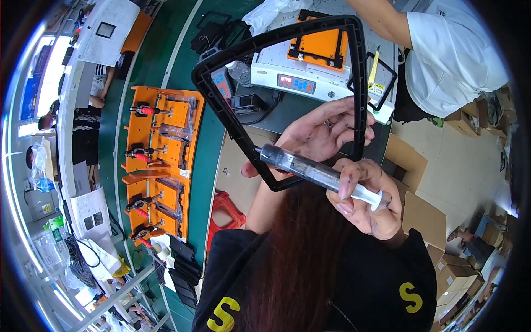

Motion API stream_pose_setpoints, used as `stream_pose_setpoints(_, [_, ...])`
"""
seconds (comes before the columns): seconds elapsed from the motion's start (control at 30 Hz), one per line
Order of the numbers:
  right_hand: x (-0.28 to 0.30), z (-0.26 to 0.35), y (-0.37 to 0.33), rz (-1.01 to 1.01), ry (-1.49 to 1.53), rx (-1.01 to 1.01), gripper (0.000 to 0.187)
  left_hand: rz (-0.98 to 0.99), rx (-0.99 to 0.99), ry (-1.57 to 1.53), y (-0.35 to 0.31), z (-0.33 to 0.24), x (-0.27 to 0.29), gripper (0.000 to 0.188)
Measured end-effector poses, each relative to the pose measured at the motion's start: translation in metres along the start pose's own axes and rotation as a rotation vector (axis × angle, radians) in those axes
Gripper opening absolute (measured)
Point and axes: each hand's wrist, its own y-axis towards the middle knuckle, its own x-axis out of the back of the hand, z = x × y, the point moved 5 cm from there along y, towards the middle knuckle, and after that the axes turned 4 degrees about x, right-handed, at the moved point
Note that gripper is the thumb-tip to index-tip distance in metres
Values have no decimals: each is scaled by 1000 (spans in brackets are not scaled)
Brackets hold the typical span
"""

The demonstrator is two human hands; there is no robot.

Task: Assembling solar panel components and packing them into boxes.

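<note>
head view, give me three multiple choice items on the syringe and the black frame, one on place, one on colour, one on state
1. Where does the tip of the syringe sit?
A. on the lower bar of the black frame
B. on the red stool
C. on the white machine

2. What colour are the clamp jigs on the green bench?
A. blue
B. orange
C. white

3. How is the black frame held?
A. lying flat on the bench
B. hanging from a hook
C. lifted in the air by the left hand

Answers:
1 A, the nozzle meets the frame's lower bar, with the right hand round the barrel.
2 B, both jig boards beside the person are orange with red-handled clamps.
3 C, the left hand's fingers reach through the opening and grip the frame above the bench.
</note>
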Motion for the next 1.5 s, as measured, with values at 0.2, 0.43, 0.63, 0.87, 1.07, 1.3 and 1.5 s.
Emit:
stream_pose_setpoints(0.2, [1,-1,2,18,10,-24,59,-28,-12,88,0,-1,7,134])
stream_pose_setpoints(0.43, [4,-1,0,-9,86,-17,59,-19,-159,-3,3,-8,-7,60])
stream_pose_setpoints(0.63, [11,7,4,-32,369,133,58,-244,-20,42,-2,-11,7,118])
stream_pose_setpoints(0.87, [30,24,7,-218,781,146,25,122,-278,-411,2,-12,9,146])
stream_pose_setpoints(1.07, [43,38,12,-205,493,-6,37,154,-244,-276,6,-16,6,148])
stream_pose_setpoints(1.3, [46,49,12,-95,257,59,59,-158,56,-47,3,-12,3,145])
stream_pose_setpoints(1.5, [54,80,15,-73,237,254,50,83,-281,-349,9,-13,0,152])
